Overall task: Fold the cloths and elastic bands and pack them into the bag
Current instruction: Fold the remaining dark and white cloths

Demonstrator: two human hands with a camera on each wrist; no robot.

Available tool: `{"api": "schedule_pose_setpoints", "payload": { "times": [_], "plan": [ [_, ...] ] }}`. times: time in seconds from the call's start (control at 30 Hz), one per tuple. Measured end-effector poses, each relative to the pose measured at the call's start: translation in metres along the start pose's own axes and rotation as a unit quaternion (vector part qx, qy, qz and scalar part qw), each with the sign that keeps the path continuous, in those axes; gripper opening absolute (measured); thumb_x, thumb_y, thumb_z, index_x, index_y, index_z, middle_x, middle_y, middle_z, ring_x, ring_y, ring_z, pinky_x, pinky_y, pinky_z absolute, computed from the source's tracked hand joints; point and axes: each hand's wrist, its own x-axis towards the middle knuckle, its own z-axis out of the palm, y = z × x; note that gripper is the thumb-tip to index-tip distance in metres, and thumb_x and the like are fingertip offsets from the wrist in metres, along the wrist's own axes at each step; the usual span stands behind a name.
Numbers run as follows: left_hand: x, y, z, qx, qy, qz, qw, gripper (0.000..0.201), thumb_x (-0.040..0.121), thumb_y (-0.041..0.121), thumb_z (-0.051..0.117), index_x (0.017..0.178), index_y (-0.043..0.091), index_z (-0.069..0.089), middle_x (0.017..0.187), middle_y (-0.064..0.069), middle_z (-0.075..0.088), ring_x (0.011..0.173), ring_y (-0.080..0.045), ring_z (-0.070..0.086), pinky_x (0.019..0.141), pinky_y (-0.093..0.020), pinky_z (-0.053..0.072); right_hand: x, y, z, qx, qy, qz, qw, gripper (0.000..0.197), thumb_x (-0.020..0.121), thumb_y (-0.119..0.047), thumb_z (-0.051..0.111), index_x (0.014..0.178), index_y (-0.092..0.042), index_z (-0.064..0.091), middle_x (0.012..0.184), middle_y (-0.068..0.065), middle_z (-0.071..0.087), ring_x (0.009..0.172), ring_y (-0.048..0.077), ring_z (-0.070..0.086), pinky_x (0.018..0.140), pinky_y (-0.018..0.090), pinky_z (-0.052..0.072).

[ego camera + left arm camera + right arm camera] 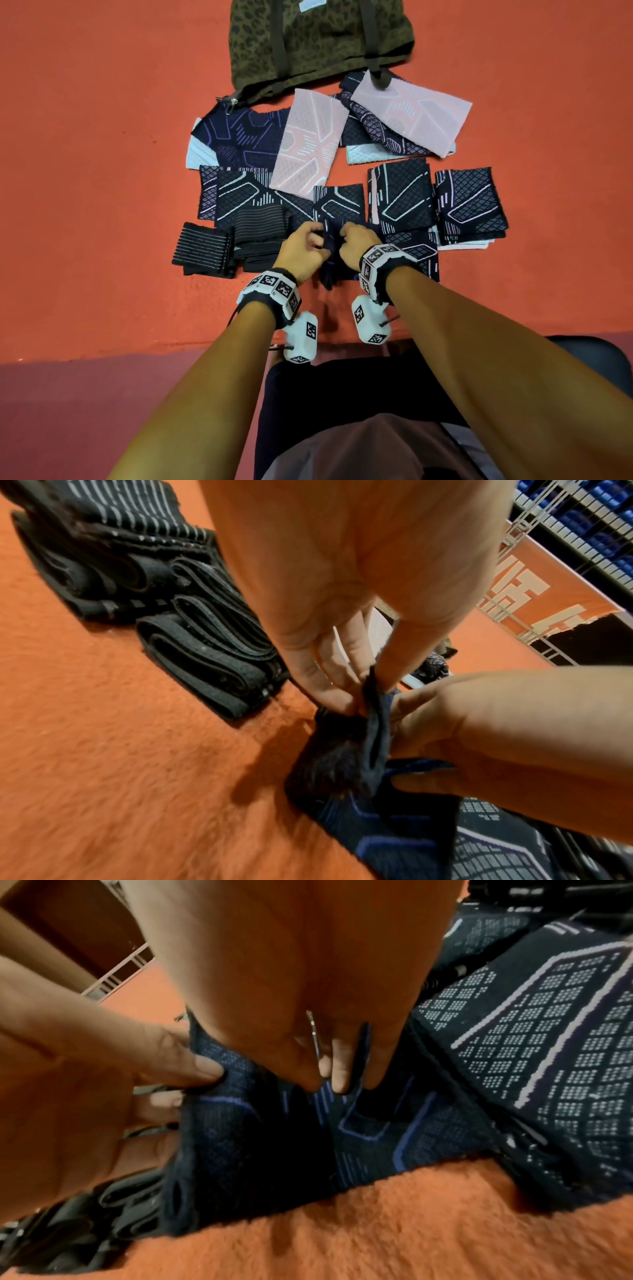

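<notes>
Both hands meet over a dark navy cloth with blue lines, near the front of the orange surface. My left hand pinches a raised fold of this cloth between thumb and fingers. My right hand grips the same cloth from the right, its fingertips dug into the fabric. The olive leopard-print bag lies at the far edge, with its zipper end toward the cloths. Black striped elastic bands lie folded left of my hands.
Several folded dark patterned cloths are stacked to the right, and unfolded pink and navy cloths lie spread between my hands and the bag. Bare orange surface lies to the left. A chair and the person's lap are below.
</notes>
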Motion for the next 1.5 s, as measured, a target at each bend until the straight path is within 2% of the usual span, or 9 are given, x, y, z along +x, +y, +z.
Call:
{"api": "schedule_pose_setpoints", "payload": {
  "times": [0.17, 0.37, 0.53, 0.9, 1.03, 1.17, 1.3, 1.4, 1.5],
  "plan": [
    [0.012, 0.004, 0.019, 0.032, -0.025, -0.016, 0.999, 0.038, 0.081, 0.005, 0.071, 0.108, 0.028, 0.058, 0.081, 0.005, 0.058, 0.077, -0.02, 0.061, 0.087, -0.051, 0.057, -0.012, 0.02, -0.007, -0.009, 0.009, 0.033, 0.999, 0.032, 0.089, -0.009, 0.049, 0.119, -0.008, 0.059, 0.116, 0.019, 0.062, 0.102, 0.037, 0.061, 0.078, 0.032, 0.047],
    [0.015, 0.008, 0.04, 0.063, -0.059, -0.026, 0.996, 0.039, 0.086, 0.004, 0.07, 0.121, 0.013, 0.055, 0.081, 0.004, 0.056, 0.078, -0.02, 0.058, 0.091, -0.049, 0.055, -0.021, 0.045, -0.004, -0.013, 0.02, 0.071, 0.997, 0.022, 0.087, -0.016, 0.048, 0.104, -0.015, 0.062, 0.108, 0.012, 0.064, 0.094, 0.033, 0.061, 0.08, 0.036, 0.053],
    [0.02, 0.007, 0.052, 0.085, -0.058, -0.009, 0.995, 0.036, 0.082, 0.003, 0.071, 0.109, 0.02, 0.054, 0.078, 0.005, 0.057, 0.072, -0.021, 0.057, 0.088, -0.049, 0.056, -0.019, 0.051, -0.009, -0.025, 0.038, 0.093, 0.995, 0.016, 0.091, -0.025, 0.052, 0.094, -0.011, 0.058, 0.106, 0.015, 0.064, 0.093, 0.035, 0.062, 0.071, 0.032, 0.047],
    [0.015, 0.009, 0.059, 0.035, -0.097, -0.014, 0.995, 0.045, 0.085, -0.01, 0.062, 0.119, 0.017, 0.05, 0.089, -0.003, 0.068, 0.085, -0.023, 0.065, 0.084, -0.037, 0.054, -0.02, 0.05, -0.011, 0.019, 0.055, 0.122, 0.991, 0.039, 0.094, -0.036, 0.046, 0.114, -0.003, 0.052, 0.116, 0.021, 0.062, 0.105, 0.039, 0.061, 0.084, 0.04, 0.05],
    [0.013, 0.002, 0.048, 0.014, -0.113, -0.018, 0.993, 0.055, 0.086, -0.021, 0.051, 0.132, 0.009, 0.047, 0.098, -0.012, 0.064, 0.084, -0.023, 0.063, 0.071, -0.024, 0.053, -0.024, 0.048, -0.012, 0.014, 0.053, 0.142, 0.988, 0.058, 0.083, -0.056, 0.053, 0.115, -0.008, 0.052, 0.113, 0.014, 0.064, 0.104, 0.036, 0.062, 0.085, 0.039, 0.051],
    [0.017, -0.006, 0.034, 0.025, -0.062, -0.024, 0.997, 0.049, 0.086, -0.02, 0.046, 0.124, 0.01, 0.054, 0.083, 0.0, 0.062, 0.075, -0.021, 0.062, 0.06, -0.017, 0.049, -0.024, 0.046, -0.007, -0.018, 0.056, 0.152, 0.987, 0.053, 0.089, -0.046, 0.059, 0.119, -0.004, 0.048, 0.119, 0.015, 0.062, 0.108, 0.037, 0.061, 0.082, 0.038, 0.048],
    [0.018, -0.017, 0.024, 0.071, 0.036, -0.057, 0.995, 0.03, 0.082, 0.004, 0.055, 0.103, 0.023, 0.049, 0.078, -0.002, 0.066, 0.088, -0.035, 0.065, 0.082, -0.04, 0.054, -0.022, 0.043, -0.011, -0.045, 0.041, 0.13, 0.99, 0.032, 0.094, -0.035, 0.055, 0.107, -0.007, 0.06, 0.112, 0.015, 0.063, 0.1, 0.035, 0.062, 0.073, 0.034, 0.046],
    [0.018, -0.016, 0.021, 0.139, 0.043, -0.068, 0.987, 0.031, 0.09, 0.007, 0.056, 0.12, 0.012, 0.05, 0.091, -0.008, 0.066, 0.094, -0.025, 0.06, 0.089, -0.033, 0.047, -0.021, 0.041, -0.016, -0.067, 0.03, 0.115, 0.991, 0.02, 0.094, -0.027, 0.053, 0.096, -0.009, 0.062, 0.106, 0.013, 0.065, 0.092, 0.033, 0.063, 0.069, 0.032, 0.045],
    [0.021, -0.014, 0.023, 0.198, 0.009, -0.068, 0.978, 0.024, 0.089, 0.013, 0.058, 0.113, 0.017, 0.055, 0.102, -0.009, 0.067, 0.102, -0.025, 0.059, 0.096, -0.034, 0.046, -0.021, 0.038, -0.017, -0.077, 0.026, 0.106, 0.991, 0.012, 0.093, -0.021, 0.053, 0.084, -0.012, 0.054, 0.103, 0.012, 0.065, 0.085, 0.032, 0.062, 0.069, 0.032, 0.047]
  ]
}}
